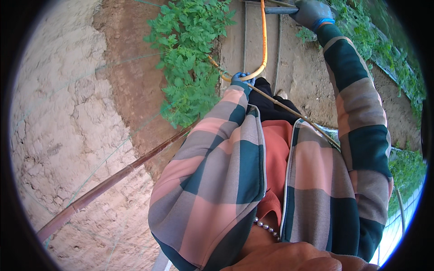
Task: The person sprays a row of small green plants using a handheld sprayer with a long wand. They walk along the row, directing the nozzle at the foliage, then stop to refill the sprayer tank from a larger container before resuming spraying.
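My left hand point(242, 78), in a blue glove, is closed around an orange-yellow hose point(263, 44) where it bends in a loop, low before my legs. From beside that hand a thin cane or rod point(288, 107) slants down to the right across my jacket; whether the hand grips it too, I cannot tell. At the top edge, my right hand point(312, 15), in a grey-blue glove, is shut on a dark grey bar or tube point(281, 11). The bar's far end meets or passes the hose. Leafy tomato plants point(193, 57) stand just left of my left hand.
Two thin pipes or lines point(244, 40) run along the soil path ahead. A rough earthen wall point(67, 101) rises on the left, crossed by green strings point(112, 154) and a reddish-brown pole point(101, 186). More plants point(383, 44) grow on the right beside plastic sheeting.
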Demonstrator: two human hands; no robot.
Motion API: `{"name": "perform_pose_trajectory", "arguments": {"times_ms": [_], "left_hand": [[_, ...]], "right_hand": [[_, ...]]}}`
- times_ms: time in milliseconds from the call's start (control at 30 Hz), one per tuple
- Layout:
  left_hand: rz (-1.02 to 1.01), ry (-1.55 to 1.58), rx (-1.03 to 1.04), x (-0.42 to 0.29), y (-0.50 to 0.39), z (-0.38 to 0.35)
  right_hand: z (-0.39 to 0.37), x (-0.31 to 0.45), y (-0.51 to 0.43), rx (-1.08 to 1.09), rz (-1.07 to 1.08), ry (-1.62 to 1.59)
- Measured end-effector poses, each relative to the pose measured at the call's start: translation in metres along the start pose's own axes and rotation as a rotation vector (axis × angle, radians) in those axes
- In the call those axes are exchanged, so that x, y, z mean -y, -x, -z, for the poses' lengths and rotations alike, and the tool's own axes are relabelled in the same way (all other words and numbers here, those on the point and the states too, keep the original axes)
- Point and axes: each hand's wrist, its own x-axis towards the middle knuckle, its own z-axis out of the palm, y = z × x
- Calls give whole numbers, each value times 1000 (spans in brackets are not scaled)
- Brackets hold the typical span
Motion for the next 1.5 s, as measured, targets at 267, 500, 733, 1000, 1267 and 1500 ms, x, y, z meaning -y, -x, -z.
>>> {"name": "perform_pose_trajectory", "arguments": {"times_ms": [267,500,733,1000,1267,1500], "left_hand": [[128,-74,-11,-12,-23,-23],[122,32,-61,-4,-23,-55],[-24,-24,-79,8,-18,-92],[-207,-201,-108,33,-5,-122],[-80,-212,-45,56,-16,-147],[-168,-139,-66,75,-5,-180]], "right_hand": [[1,-10,-31,-50,-23,-20],[15,-19,-56,47,3,26],[41,-32,-68,18,25,-174],[41,-66,-103,60,127,-185],[33,-77,-128,24,218,-238],[39,-93,-150,29,228,-228]]}}
